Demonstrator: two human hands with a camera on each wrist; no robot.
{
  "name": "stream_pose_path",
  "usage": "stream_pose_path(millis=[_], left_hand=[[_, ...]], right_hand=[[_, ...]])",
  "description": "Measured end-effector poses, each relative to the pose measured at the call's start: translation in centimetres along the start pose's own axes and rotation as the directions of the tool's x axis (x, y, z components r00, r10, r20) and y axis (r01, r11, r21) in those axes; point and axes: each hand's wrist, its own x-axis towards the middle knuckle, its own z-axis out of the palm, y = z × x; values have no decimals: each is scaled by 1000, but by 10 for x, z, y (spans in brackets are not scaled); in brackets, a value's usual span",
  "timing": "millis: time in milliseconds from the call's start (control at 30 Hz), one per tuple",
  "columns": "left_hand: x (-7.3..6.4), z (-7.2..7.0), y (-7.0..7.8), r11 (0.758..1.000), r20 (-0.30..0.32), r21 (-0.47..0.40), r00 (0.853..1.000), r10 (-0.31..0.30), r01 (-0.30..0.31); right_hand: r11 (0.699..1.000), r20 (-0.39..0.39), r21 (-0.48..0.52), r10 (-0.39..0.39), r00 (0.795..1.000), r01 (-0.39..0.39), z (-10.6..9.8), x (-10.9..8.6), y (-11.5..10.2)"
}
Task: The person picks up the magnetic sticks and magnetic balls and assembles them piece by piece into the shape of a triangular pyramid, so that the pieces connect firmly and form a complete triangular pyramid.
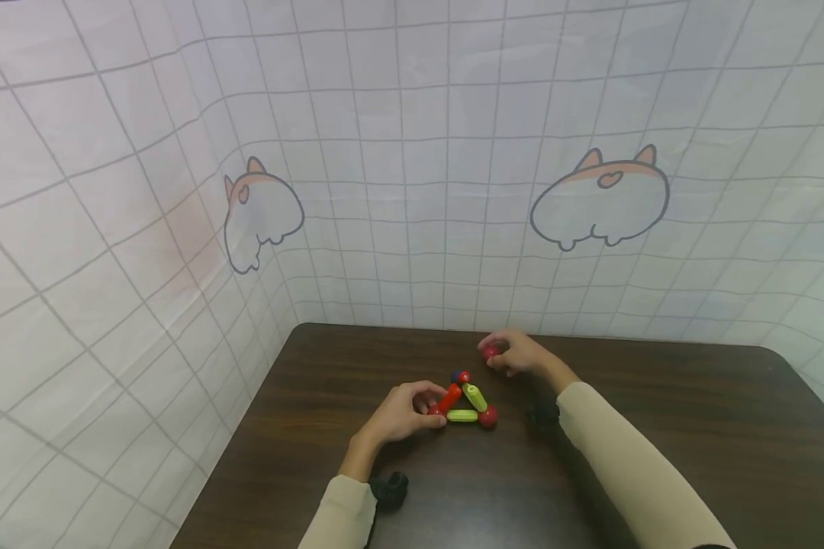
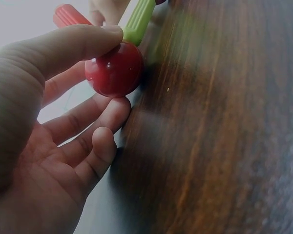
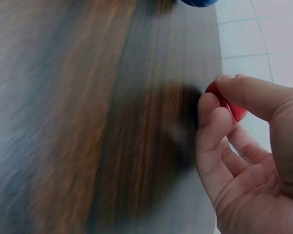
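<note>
My left hand (image 1: 401,412) pinches a glossy red ball (image 2: 117,72) between thumb and fingers at the near left corner of a small triangle on the table. A red rod (image 1: 450,396) and a yellow-green rod (image 1: 462,415) meet at that ball. Another yellow-green rod (image 1: 475,397) forms the right side, with a second red ball (image 1: 487,416) at the near right corner. At the far corner sits a blue ball (image 1: 456,377) beside a small red piece (image 1: 465,377). Farther back, my right hand (image 1: 519,355) pinches a round red piece (image 3: 238,113), partly hidden by the fingers.
The dark wood-grain table (image 1: 302,427) ends at a white grid-patterned cloth (image 1: 412,191) behind and at the left. Black wrist devices (image 1: 390,490) are worn on both arms.
</note>
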Motion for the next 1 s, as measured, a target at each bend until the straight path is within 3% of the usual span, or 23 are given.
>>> stream_pose_path(millis=[100, 367, 1000], left_hand=[[0, -1, 0, 1000, -1, 4, 1000, 2, -2], [1, 0, -1, 1000, 2, 13, 1000, -5, 5], [0, 1, 0, 1000, 7, -1, 1000, -2, 2]], right_hand=[[1000, 1, 9, -24, 1000, 24, -1, -8, 2], [987, -59, 159, -15, 998, 25, 2, -32, 7], [938, -207, 306, -102, 973, 164, 23, -74, 3]])
